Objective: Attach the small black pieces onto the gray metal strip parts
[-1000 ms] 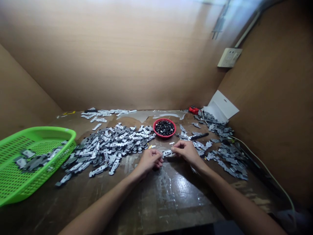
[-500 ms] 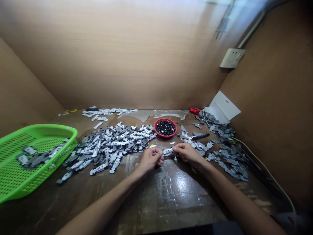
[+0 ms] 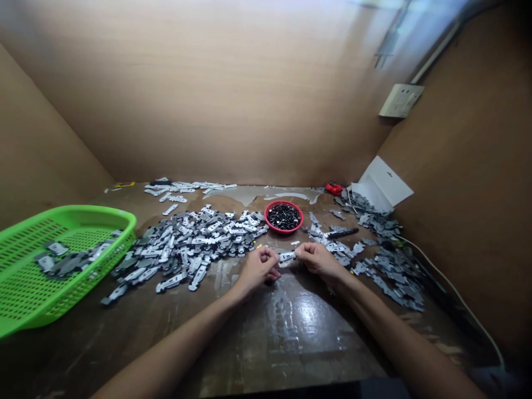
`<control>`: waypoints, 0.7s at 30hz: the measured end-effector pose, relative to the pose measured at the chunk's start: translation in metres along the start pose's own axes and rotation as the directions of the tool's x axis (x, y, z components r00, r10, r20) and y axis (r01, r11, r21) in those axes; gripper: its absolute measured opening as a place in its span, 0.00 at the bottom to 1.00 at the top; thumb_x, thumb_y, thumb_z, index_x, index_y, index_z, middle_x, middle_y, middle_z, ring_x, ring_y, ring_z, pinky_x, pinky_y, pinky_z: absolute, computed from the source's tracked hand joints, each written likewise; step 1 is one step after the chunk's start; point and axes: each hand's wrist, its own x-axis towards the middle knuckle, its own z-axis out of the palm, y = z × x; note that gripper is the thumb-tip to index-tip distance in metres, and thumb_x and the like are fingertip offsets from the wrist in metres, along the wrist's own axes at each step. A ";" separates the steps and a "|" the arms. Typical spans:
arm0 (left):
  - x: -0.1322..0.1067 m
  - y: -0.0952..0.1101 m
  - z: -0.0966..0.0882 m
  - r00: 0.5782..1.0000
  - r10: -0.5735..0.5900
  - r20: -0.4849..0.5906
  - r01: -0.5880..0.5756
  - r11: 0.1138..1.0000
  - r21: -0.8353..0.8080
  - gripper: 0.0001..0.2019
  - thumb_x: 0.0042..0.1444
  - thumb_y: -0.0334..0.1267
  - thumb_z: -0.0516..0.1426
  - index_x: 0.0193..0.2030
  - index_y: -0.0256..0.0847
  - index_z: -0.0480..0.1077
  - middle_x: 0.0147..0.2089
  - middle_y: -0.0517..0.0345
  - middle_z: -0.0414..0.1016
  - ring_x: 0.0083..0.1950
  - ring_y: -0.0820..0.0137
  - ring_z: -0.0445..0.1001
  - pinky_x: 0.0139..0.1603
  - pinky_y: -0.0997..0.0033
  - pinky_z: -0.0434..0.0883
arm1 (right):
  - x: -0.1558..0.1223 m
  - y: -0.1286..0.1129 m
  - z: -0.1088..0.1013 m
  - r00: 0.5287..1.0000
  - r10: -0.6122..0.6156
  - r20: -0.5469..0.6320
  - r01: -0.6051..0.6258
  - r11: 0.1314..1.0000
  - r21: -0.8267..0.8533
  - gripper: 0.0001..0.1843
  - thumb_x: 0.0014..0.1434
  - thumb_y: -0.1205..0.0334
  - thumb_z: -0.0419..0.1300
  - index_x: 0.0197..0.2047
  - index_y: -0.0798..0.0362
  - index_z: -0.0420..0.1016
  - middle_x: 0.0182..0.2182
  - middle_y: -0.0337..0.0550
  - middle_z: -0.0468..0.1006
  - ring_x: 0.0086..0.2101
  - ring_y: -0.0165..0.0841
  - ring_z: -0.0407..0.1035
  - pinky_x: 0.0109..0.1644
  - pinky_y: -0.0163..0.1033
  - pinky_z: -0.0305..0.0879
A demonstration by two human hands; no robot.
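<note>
Between my two hands is a small grey-white toy car chassis [image 3: 286,257] with dark bits at its edges. My left hand [image 3: 261,266] pinches its left end, fingers curled. The other end is gripped between the thumb and fingers of my right hand [image 3: 316,259]. Just beyond them stands a round red basket [image 3: 266,223] full of small black wheels on metal axles [image 3: 285,215]. A heap of similar chassis [image 3: 199,235] spreads to the left of my left hand. Loose grey chassis pieces [image 3: 386,271] lie to the right of my right hand.
A green plastic basket [image 3: 78,208] at the left holds several chassis. More white pieces [image 3: 195,187] lie along the back wall. A dark pen-like tool [image 3: 343,233], a red item [image 3: 333,188], a white card box [image 3: 393,180] and a pale cable [image 3: 453,288] are at the right.
The view has shifted slightly, so things sit a little further right. Both hands keep hold of the chassis in nearly the same place.
</note>
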 end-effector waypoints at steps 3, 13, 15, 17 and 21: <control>-0.002 0.002 0.001 0.998 0.004 0.057 -0.005 1.000 0.017 0.18 0.46 0.48 0.60 0.38 0.36 0.65 0.29 0.54 0.74 0.26 0.70 0.75 0.23 0.76 0.69 | -0.002 0.003 0.006 0.999 -0.026 0.020 0.027 0.999 -0.018 0.18 0.47 0.47 0.61 0.26 0.56 0.65 0.13 0.27 0.52 0.13 0.19 0.42 0.14 0.28 0.36; -0.003 0.002 -0.003 0.990 -0.065 0.122 0.064 0.998 0.015 0.17 0.47 0.46 0.61 0.35 0.31 0.70 0.29 0.47 0.76 0.27 0.71 0.75 0.28 0.77 0.70 | -0.004 0.008 0.012 0.996 0.018 0.092 -0.010 0.996 -0.091 0.21 0.49 0.45 0.59 0.31 0.56 0.69 0.13 0.30 0.59 0.13 0.21 0.50 0.14 0.26 0.47; -0.004 0.003 -0.003 0.991 -0.066 0.120 0.064 0.998 0.018 0.17 0.47 0.46 0.61 0.34 0.31 0.70 0.29 0.47 0.76 0.27 0.71 0.75 0.27 0.77 0.70 | -0.005 0.008 0.012 0.995 0.002 0.102 0.007 0.996 -0.085 0.20 0.50 0.45 0.59 0.31 0.56 0.68 0.13 0.29 0.58 0.13 0.20 0.50 0.14 0.26 0.45; -0.004 0.003 -0.003 0.991 -0.059 0.119 0.058 0.998 0.016 0.17 0.47 0.46 0.61 0.34 0.31 0.70 0.29 0.47 0.76 0.26 0.71 0.75 0.27 0.77 0.70 | -0.005 0.008 0.013 0.995 -0.027 0.100 0.036 0.995 -0.089 0.19 0.51 0.46 0.58 0.30 0.56 0.67 0.13 0.29 0.58 0.13 0.20 0.49 0.14 0.26 0.43; -0.004 0.002 -0.003 0.991 -0.058 0.118 0.061 0.998 -0.021 0.18 0.46 0.47 0.61 0.34 0.31 0.71 0.30 0.47 0.76 0.27 0.72 0.75 0.27 0.78 0.69 | -0.004 0.008 0.013 0.996 -0.066 0.066 0.079 0.974 -0.211 0.19 0.54 0.47 0.55 0.33 0.56 0.69 0.14 0.31 0.60 0.13 0.21 0.51 0.15 0.27 0.48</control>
